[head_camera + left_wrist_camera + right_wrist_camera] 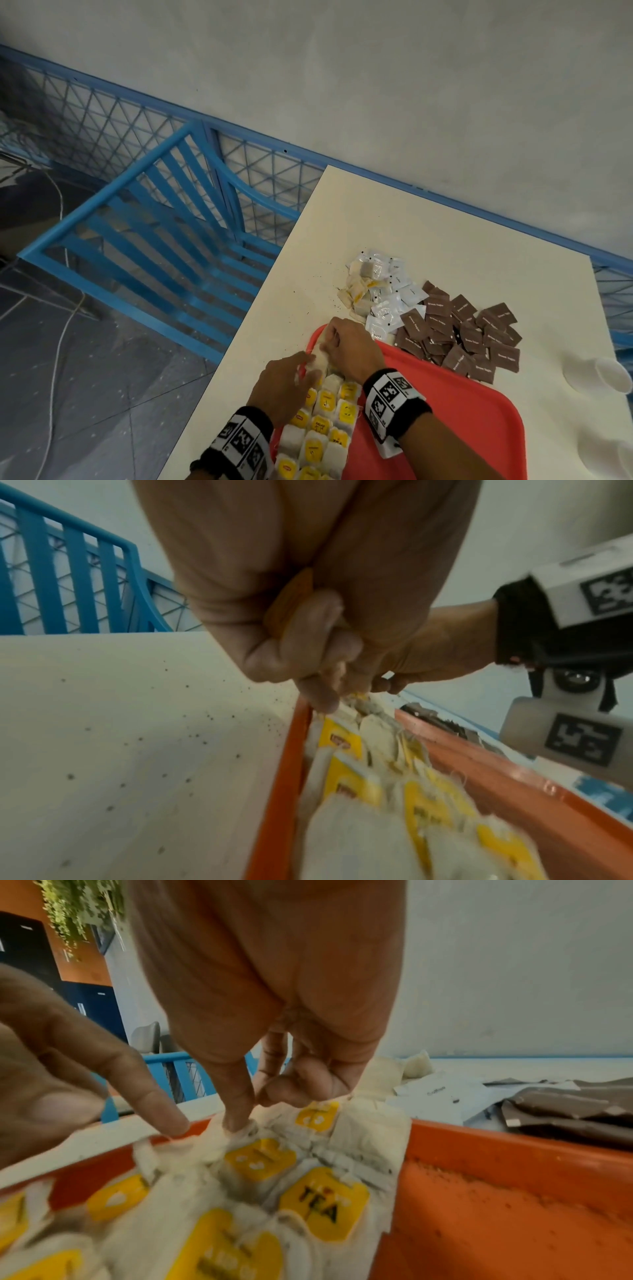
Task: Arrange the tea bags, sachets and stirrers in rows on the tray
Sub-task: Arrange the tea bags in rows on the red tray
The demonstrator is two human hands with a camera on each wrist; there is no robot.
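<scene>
At the far corner of the red plastic tray (pixel 479 404), both hands work the rows of white paper tea bags with yellow tags (pixel 320 428). Right hand (pixel 352 346) pinches one pale tea bag (pixel 320 358) there; left hand (pixel 284 383) lies across the row, fingers (pixel 150 1096) extended. Brown and white sachets (pixel 459 332) wait piled on the cream worktop (pixel 428 233).

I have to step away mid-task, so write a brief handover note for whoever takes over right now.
Left hand: fingers on a white paper tea bag at the rows' far end.
Right hand: fingertips pressing the same spot.
Done: yellow-tagged tea bags lie in rows along the left side of the red plastic tray.
Left: loose tea bags, white sachets and brown sugar sachets still lie heaped on the cream table. No stirrers in view.
</scene>
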